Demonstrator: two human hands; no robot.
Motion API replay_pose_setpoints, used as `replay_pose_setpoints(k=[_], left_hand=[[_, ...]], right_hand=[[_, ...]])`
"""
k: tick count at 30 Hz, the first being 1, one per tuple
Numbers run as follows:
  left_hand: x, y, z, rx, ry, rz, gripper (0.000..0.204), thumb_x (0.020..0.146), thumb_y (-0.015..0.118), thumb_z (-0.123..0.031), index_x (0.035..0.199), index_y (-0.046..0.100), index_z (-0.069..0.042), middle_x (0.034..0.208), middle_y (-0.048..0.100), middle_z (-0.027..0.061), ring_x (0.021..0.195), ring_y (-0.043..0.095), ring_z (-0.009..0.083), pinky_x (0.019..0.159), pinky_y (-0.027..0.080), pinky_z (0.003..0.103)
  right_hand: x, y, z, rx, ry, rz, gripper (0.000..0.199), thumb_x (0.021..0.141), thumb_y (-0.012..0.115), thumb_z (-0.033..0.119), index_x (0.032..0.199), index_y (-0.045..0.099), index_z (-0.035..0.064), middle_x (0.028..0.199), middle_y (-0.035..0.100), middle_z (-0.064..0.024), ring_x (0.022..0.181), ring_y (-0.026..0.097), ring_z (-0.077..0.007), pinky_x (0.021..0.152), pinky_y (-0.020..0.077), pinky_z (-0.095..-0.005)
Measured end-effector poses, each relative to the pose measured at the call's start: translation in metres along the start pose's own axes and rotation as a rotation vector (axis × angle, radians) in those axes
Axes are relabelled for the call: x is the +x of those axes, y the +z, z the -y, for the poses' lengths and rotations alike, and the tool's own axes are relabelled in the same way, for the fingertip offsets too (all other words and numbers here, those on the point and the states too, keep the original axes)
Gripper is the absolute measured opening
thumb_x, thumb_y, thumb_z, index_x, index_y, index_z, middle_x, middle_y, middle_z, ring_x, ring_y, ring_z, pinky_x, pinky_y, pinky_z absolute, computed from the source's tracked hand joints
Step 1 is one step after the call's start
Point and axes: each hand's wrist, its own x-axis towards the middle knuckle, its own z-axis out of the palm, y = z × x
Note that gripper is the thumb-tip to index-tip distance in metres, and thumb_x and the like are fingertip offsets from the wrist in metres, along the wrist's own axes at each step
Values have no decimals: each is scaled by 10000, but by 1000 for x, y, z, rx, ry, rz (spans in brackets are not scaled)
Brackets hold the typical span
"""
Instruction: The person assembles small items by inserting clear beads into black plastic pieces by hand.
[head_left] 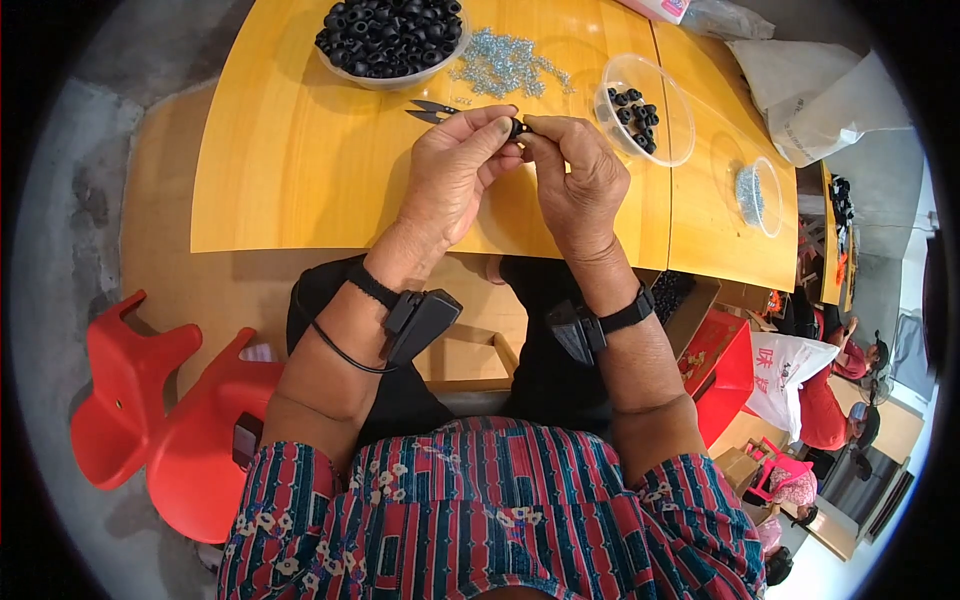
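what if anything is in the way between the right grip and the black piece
Nothing visible: the right grip pinches at the black piece, opposite the left grip. The snips lie past the left.

Left of the left hand (455, 165), the table (290, 180) gives room to pass. Just beyond that hand, the snips (428, 112), then the bowl (398, 84) and beads (503, 64), stand in the way. Right of the right hand (582, 175), 2 obstacles, the tub (676, 158) and cup (770, 229), leave a gap between them.

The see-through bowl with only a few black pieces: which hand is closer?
Right. The right hand is just left of the bowl, a bit nearer the person; the left hand is farther left.
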Motion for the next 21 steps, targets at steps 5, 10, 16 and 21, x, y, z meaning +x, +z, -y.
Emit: replay_pose_setpoints(k=[5, 10, 16, 21], left_hand=[[-1, 7, 1, 58, 37, -61, 183, 896, 572, -86, 1049, 600, 10, 891, 629, 61, 761, 613, 112, 721, 532, 228], [-2, 5, -8, 193, 81, -25, 170, 886, 583, -69, 1030, 611, 15, 883, 634, 61, 754, 615, 113, 721, 538, 237], [0, -3, -13, 199, 5, 90, 169, 875, 601, -78, 1021, 615, 6, 872, 630, 43, 737, 610, 101, 706, 530, 221], [3, -5, -18, 167, -15, 268, 380, 855, 637, -110, 1190, 489, -10, 848, 619, 48, 735, 607, 98, 694, 526, 221]], right_hand=[[-2, 2, 5, -78, 30, -23, 127, 740, 680, -3, 848, 632, 41, 762, 640, -86, 677, 629, -197, 602, 493, -265], [4, -5, 4, 17, 45, 45, 115, 731, 684, -8, 823, 627, 29, 726, 629, -83, 628, 628, -177, 567, 496, -260], [14, -19, -7, 533, 352, 249, 115, 738, 706, -1, 827, 632, -1, 722, 652, -60, 595, 610, -104, 542, 496, -219], [16, -26, -16, 781, 479, 349, 163, 746, 720, 36, 888, 653, -8, 733, 650, -48, 592, 592, -90, 557, 491, -207]])
